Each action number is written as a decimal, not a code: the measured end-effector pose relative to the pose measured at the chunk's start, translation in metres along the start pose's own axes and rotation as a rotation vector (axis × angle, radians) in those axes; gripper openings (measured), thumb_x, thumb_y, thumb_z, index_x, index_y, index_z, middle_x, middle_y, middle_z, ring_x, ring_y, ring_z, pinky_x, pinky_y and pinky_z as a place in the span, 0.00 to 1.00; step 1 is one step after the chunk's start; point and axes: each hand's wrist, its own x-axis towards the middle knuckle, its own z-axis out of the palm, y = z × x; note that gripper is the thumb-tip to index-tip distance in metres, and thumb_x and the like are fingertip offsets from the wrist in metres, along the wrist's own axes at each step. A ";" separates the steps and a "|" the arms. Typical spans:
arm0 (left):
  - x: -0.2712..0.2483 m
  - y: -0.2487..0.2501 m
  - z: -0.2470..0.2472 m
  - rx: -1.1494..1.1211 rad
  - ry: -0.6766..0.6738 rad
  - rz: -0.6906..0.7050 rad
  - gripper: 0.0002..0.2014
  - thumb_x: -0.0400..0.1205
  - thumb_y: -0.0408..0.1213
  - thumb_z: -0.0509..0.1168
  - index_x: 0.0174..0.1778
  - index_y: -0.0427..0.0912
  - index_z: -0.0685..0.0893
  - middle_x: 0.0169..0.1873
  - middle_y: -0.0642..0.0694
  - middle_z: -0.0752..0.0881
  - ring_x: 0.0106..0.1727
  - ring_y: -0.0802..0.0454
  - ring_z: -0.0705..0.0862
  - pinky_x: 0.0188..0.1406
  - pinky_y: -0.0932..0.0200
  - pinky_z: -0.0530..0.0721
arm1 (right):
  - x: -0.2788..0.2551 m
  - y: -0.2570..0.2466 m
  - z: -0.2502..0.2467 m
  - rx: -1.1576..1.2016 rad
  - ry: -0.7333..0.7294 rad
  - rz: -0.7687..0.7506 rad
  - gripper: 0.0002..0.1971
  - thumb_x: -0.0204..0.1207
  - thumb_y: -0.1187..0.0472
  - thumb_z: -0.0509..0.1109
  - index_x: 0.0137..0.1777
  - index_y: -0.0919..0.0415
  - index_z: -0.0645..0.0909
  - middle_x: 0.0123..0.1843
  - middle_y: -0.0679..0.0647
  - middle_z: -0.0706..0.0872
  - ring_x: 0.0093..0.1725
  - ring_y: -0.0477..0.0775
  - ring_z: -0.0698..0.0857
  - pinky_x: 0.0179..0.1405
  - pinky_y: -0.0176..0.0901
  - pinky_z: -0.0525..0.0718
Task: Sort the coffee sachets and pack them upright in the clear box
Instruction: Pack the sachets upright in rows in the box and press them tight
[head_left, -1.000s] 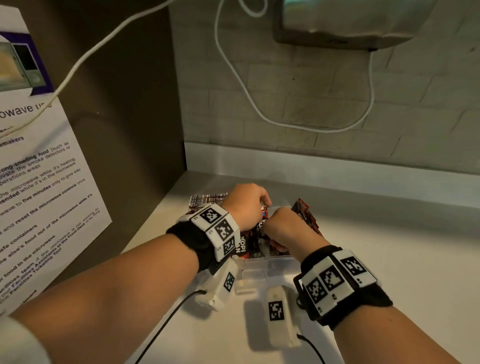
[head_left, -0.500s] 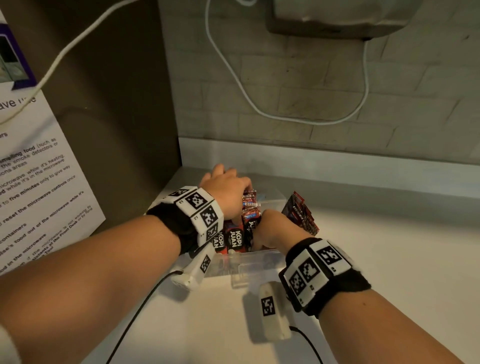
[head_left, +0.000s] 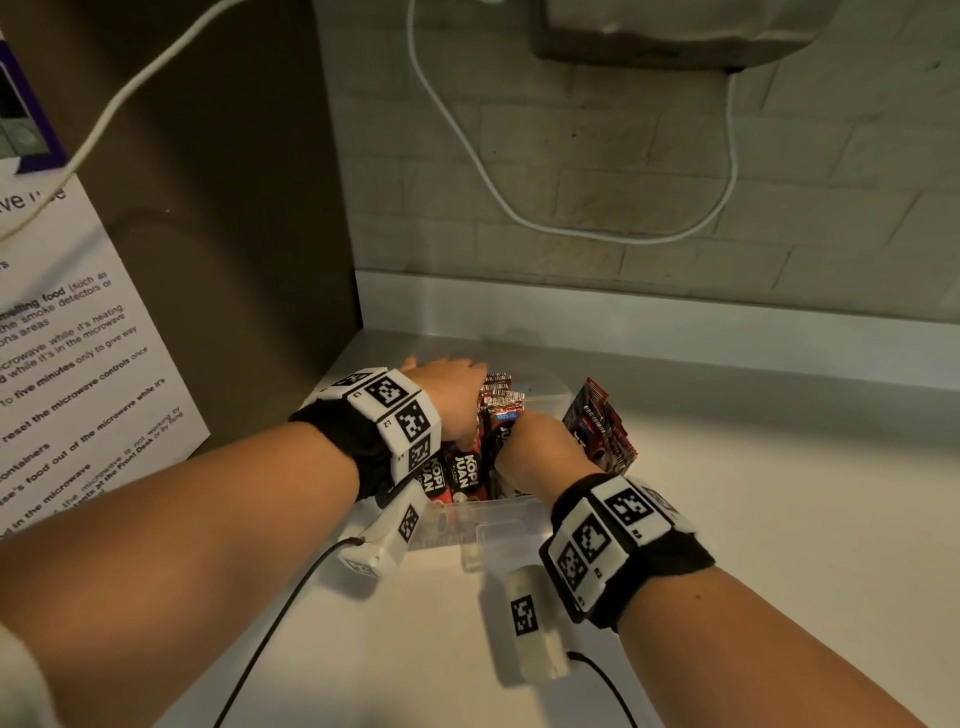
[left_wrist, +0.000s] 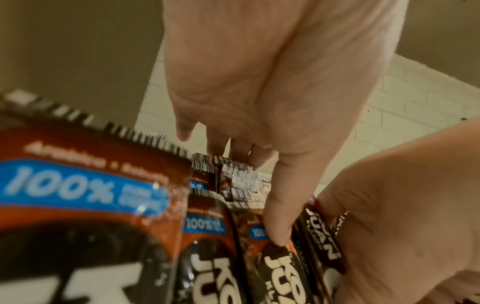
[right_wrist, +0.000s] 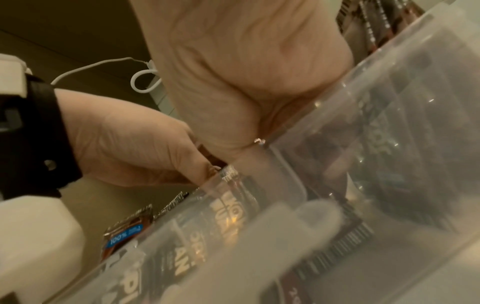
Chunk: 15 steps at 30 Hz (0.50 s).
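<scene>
Reaching: both hands work inside a clear box at the back corner of a white table.
Left hand: the left hand lies over the row of coffee sachets, fingers stretched down behind their crimped tops and thumb pressed on one sachet's face, as the left wrist view shows.
Right hand: the right hand is dipped into the box just beside the left, its fingers hidden among the packets; whether it grips anything cannot be told.
Sachets: dark red-and-black packets marked "KOPI JUAN" stand upright in the box, blue "100%" labels near their tops; a second bunch of sachets leans at the box's right end.
Surface: the table is plain and white, running to a pale raised ledge along the wall.
Room: a grey brick wall rises behind, with a looping white cable and a grey wall-mounted unit above; a brown side panel at left carries a printed microwave notice.
Wrists: black straps with black-and-white marker blocks circle both wrists.
</scene>
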 end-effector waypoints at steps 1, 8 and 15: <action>0.000 0.000 0.000 -0.003 -0.002 0.000 0.48 0.74 0.44 0.76 0.85 0.43 0.54 0.82 0.46 0.63 0.82 0.45 0.61 0.79 0.35 0.53 | 0.001 0.000 0.000 0.002 0.013 -0.007 0.10 0.80 0.66 0.61 0.57 0.66 0.80 0.53 0.60 0.84 0.53 0.60 0.83 0.45 0.43 0.76; 0.001 0.000 0.000 -0.006 0.018 0.010 0.46 0.72 0.44 0.77 0.83 0.45 0.59 0.79 0.47 0.68 0.79 0.44 0.67 0.77 0.37 0.62 | 0.004 0.000 0.005 0.117 0.125 0.003 0.13 0.77 0.66 0.66 0.61 0.67 0.76 0.56 0.60 0.84 0.57 0.61 0.84 0.51 0.47 0.81; -0.001 -0.003 -0.009 -0.166 0.011 0.039 0.27 0.77 0.40 0.72 0.73 0.42 0.75 0.64 0.43 0.83 0.61 0.45 0.82 0.57 0.53 0.79 | 0.005 0.003 0.013 0.136 0.151 -0.024 0.14 0.76 0.66 0.67 0.61 0.65 0.76 0.56 0.59 0.85 0.55 0.60 0.85 0.48 0.45 0.80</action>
